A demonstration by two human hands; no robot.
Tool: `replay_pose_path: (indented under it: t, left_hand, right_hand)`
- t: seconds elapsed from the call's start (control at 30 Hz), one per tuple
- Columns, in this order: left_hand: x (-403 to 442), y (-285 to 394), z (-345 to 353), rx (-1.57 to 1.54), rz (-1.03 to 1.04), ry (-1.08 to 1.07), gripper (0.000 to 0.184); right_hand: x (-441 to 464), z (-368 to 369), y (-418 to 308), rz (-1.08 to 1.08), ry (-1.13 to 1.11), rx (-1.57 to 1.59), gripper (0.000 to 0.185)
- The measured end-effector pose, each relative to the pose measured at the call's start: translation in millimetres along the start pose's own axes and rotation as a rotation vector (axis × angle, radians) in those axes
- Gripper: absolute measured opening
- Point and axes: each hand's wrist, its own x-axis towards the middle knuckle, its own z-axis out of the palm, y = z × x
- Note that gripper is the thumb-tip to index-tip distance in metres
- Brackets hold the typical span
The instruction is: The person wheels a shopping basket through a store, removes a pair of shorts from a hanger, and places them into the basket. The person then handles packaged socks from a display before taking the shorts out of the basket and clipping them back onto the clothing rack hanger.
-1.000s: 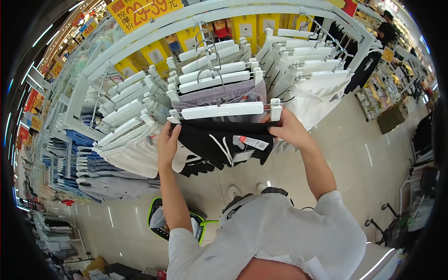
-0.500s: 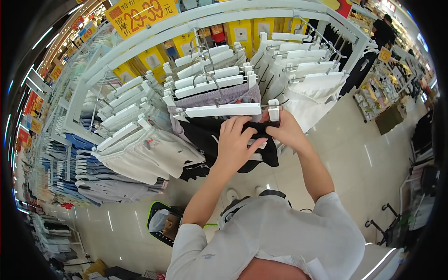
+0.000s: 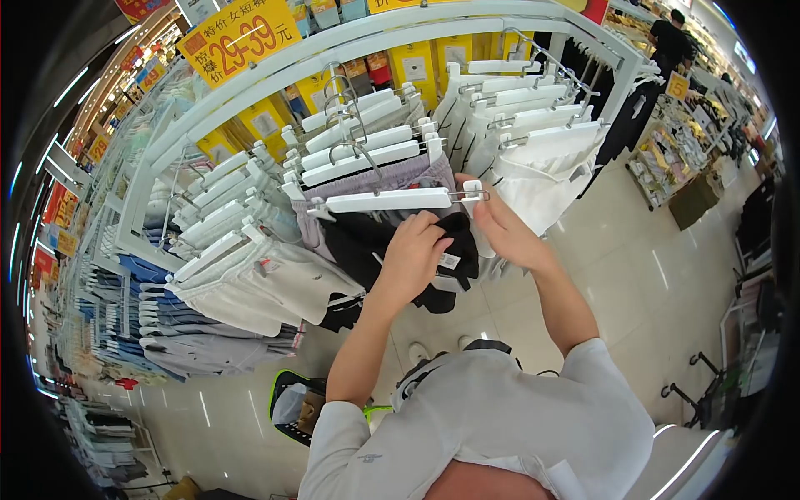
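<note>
Black shorts [image 3: 358, 246] with a white tag [image 3: 448, 261] hang under a white clip hanger [image 3: 389, 200] at the front of the rack. My left hand [image 3: 414, 254] is closed on the gathered waistband of the black shorts, below the hanger's bar. At the hanger's right clip [image 3: 472, 191] is my right hand [image 3: 500, 225], its fingers wrapped round the clip end. The right part of the waistband hangs away from that clip. Lilac shorts [image 3: 400, 177] hang just behind.
White shorts [image 3: 267, 279] hang to the left and more white garments [image 3: 546, 183] to the right. The rack's white rail [image 3: 333, 48] carries a yellow price sign [image 3: 237, 42]. A basket [image 3: 292, 408] stands on the floor. A person [image 3: 669, 42] is far off at upper right.
My left hand has moved from the left clip to the middle of the black waistband. The waistband's right end has come off the right clip, and my right hand has shifted onto that clip.
</note>
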Motion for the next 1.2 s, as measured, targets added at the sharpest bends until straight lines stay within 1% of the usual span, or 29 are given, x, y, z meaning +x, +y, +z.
replay_pose_path:
  t: [0.07,0.1,0.17,0.2,0.27,0.3,0.37,0.5,0.57,0.6,0.67,0.7,0.77,0.8,0.87,0.97,1.0,1.07,1.2]
  left_hand:
    - [1.2,0.6,3.4,0.005,0.045,-0.051,0.011]
    - [1.9,3.6,4.7,0.031,0.054,-0.056,0.011]
    - [2.5,6.5,5.4,0.033,0.054,-0.068,0.011]
    - [2.6,7.6,5.9,0.037,0.054,-0.079,0.011]
    - [5.0,6.2,4.1,0.034,0.053,-0.063,0.011]
    - [6.5,4.9,3.1,0.032,0.05,-0.043,0.011]
    - [8.7,3.4,2.4,0.045,0.052,-0.045,0.011]
    - [7.1,2.8,7.1,0.111,0.01,-0.045,0.011]
    - [4.5,3.7,9.3,0.138,-0.011,-0.041,0.012]
    - [4.9,6.2,9.0,0.153,-0.002,-0.044,0.011]
    - [5.2,7.0,9.8,0.165,0.007,-0.052,0.01]
    - [4.8,5.8,9.6,0.13,-0.016,-0.061,0.009]
    - [3.7,6.0,7.7,0.099,-0.045,-0.07,0.009]
    - [4.0,7.7,6.9,0.078,-0.059,-0.065,0.009]
    - [2.1,8.8,8.5,0.056,-0.074,-0.061,0.01]
    - [0.0,8.2,12.6,0.053,-0.053,-0.089,0.011]
    - [-0.3,9.4,13.3,0.051,-0.047,-0.088,0.01]
    - [1.4,10.8,13.5,0.046,-0.038,-0.089,0.01]
    - [5.0,14.2,10.6,0.023,-0.067,-0.028,0.011]
  right_hand:
    - [1.6,-2.1,-2.0,0.087,0.088,-0.098,0.042]
    - [3.2,-3.8,-0.2,0.089,0.089,-0.097,0.042]
    - [7.7,-8.5,3.5,0.151,0.041,0.113,0.039]
    - [8.4,-7.7,1.6,0.153,0.043,0.113,0.039]
    - [10.9,-4.5,-5.2,0.007,0.227,0.031,0.034]
    - [13.0,-7.3,-6.2,0.008,0.228,0.031,0.034]
    - [18.0,-14.5,-7.5,0.169,0.083,0.045,0.032]
    - [24.0,-25.2,-17.6,0.223,0.007,0.044,0.031]
    - [25.9,-30.6,-31.8,0.135,-0.064,-0.454,0.029]
    - [26.5,-30.1,-27.1,0.142,-0.063,-0.452,0.029]
    - [27.6,-26.8,-14.7,0.17,-0.037,-0.215,0.029]
    - [26.7,-25.2,-13.3,0.174,-0.038,-0.213,0.029]
    - [26.5,-21.1,-11.9,0.193,-0.004,-0.047,0.029]
    - [26.8,-20.4,-12.8,0.193,-0.006,-0.044,0.029]
    - [25.8,-20.7,-19.1,0.242,-0.005,-0.203,0.029]
    - [25.0,-18.4,-33.6,0.267,0.037,-0.248,0.027]
    - [24.9,-18.7,-31.9,0.267,0.037,-0.248,0.027]
    - [24.2,-20.6,-25.2,0.252,0.024,-0.105,0.026]
    - [24.8,-22.0,-19.1,0.229,0.008,-0.22,0.024]
